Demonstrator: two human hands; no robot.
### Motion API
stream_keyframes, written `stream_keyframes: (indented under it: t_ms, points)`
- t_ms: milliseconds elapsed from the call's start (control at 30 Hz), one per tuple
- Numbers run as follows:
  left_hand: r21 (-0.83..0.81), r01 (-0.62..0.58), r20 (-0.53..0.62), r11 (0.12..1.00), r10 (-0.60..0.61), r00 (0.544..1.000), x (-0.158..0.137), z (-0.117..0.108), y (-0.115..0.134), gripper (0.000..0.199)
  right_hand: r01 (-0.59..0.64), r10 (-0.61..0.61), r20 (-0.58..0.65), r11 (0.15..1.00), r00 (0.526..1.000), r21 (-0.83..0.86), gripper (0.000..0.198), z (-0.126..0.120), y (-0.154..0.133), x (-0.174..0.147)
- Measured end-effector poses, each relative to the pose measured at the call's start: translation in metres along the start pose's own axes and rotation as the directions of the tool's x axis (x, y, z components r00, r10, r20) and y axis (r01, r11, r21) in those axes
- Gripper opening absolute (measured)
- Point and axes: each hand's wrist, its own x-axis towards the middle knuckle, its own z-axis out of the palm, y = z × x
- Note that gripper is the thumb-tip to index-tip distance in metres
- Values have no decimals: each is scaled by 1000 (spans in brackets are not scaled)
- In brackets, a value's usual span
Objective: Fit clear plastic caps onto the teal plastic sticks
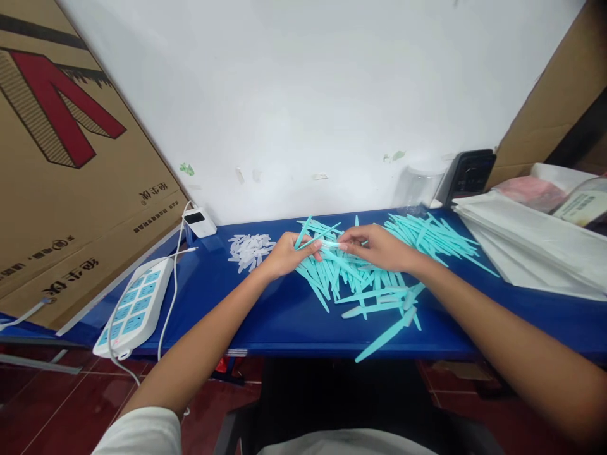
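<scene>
My left hand [290, 254] is closed on slim turquoise plastic sticks [303, 235], with two of them poking up past the fingers. Opposite it, my right hand [372, 245] pinches one end of a small whitish translucent piece [329, 244] that spans the gap between both hands. Beneath them spreads a loose pile of turquoise sticks [322, 281]; some at the front have pale, translucent sleeves at one end. A second heap of turquoise sticks [427, 234] lies behind my right forearm. Left of my left hand is a small heap of whitish translucent pieces [249, 250].
On the blue table [199, 309], a white power strip [137, 306] with cables lies at the left, near a small white device [200, 221]. At the back right stand a clear jar [422, 186] and a dark device [472, 174]. White bags [531, 240] lie at the right.
</scene>
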Motion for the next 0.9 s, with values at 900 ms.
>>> stream_keyframes:
  t_ms: [900]
  points:
    - [-155, 60, -102, 986, -76, 992, 1, 14, 2, 55, -172, 116, 261, 964, 958, 201, 47, 15, -11, -3]
